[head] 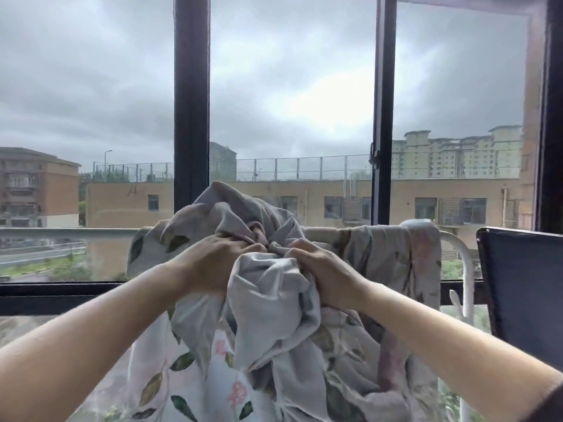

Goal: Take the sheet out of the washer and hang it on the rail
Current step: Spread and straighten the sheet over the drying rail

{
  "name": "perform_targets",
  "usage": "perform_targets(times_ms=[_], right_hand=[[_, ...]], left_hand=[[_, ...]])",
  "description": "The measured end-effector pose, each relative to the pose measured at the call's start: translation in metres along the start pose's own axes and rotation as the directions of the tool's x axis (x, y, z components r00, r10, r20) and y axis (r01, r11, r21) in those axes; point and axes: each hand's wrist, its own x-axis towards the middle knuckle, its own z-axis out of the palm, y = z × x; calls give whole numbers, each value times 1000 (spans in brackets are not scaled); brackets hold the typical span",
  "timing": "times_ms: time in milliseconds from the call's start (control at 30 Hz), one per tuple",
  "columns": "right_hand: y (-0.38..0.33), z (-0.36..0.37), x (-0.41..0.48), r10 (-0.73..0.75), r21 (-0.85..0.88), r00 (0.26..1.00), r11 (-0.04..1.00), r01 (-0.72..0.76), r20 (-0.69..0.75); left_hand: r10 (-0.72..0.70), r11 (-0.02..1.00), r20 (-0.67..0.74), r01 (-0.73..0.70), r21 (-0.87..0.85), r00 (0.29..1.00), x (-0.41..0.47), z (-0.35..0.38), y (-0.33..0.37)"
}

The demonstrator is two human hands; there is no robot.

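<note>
**Both hands bunch the sheet over the rail**

The sheet (274,315), pale grey with green leaves and pink flowers, lies across the top bar of the white rail (466,269). Its spread runs left to right along that bar, and its folds hang straight down on the near side. One strip is draped flat over the bar near the rail's right end, just inside the curved corner. The middle is gathered into a crumpled mound that peaks above the bar.

The left hand (210,263) and right hand (323,269) are close together at the mound, knuckles up. The fingers of each are curled into the cloth and grip a fistful of it. A thick fold spills down between the two wrists.

A dark flat panel (524,287) stands just beside the rail's right end, overlapping the view there. Behind the rail runs a window with dark upright frames (192,102). Through the glass are tan buildings (411,202) and a cloudy sky.
</note>
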Motion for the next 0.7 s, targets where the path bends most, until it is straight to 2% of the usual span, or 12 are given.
perform_targets(times_ms=[100, 167, 233, 267, 333, 400, 433, 500, 567, 600, 700], right_hand=[[-2, 3, -7, 61, 18, 997, 998, -61, 37], [-5, 4, -11, 162, 89, 979, 981, -174, 124], [-9, 1, -14, 272, 132, 929, 941, -311, 250], [-14, -2, -15, 293, 147, 907, 926, -348, 302], [-20, -3, -13, 286, 176, 894, 916, -361, 344], [-26, -2, -10, 289, 180, 897, 915, -362, 334], [-27, 1, -9, 288, 177, 902, 918, -356, 323], [-27, 9, -11, 281, 147, 909, 930, -337, 308], [-25, 14, -16, 293, 149, 912, 927, -345, 289], [-26, 13, -17, 310, 169, 913, 917, -361, 267], [-22, 12, -23, 352, 229, 911, 889, -397, 215]], left_hand=[[-49, 995, 103, 39, 97, 994, -12, 17, -7], [-6, 982, 6, 4, 189, 1000, -20, 21, -5], [-8, 942, -136, 53, 331, 991, -26, 26, -7], [-67, 933, -172, 123, 339, 983, -27, 29, -10], [-223, 925, -150, 258, 281, 963, -30, 34, -13], [-207, 963, -135, 226, 148, 969, -34, 43, -12], [-204, 975, -102, 211, 65, 974, -33, 41, -5], [-247, 966, 96, 253, -55, 964, -32, 38, 3], [-276, 939, 349, 329, -102, 895, -34, 43, 5], [-279, 923, 427, 363, -128, 860, -35, 44, 3], [-291, 844, 505, 467, -265, 813, -40, 54, -9]])
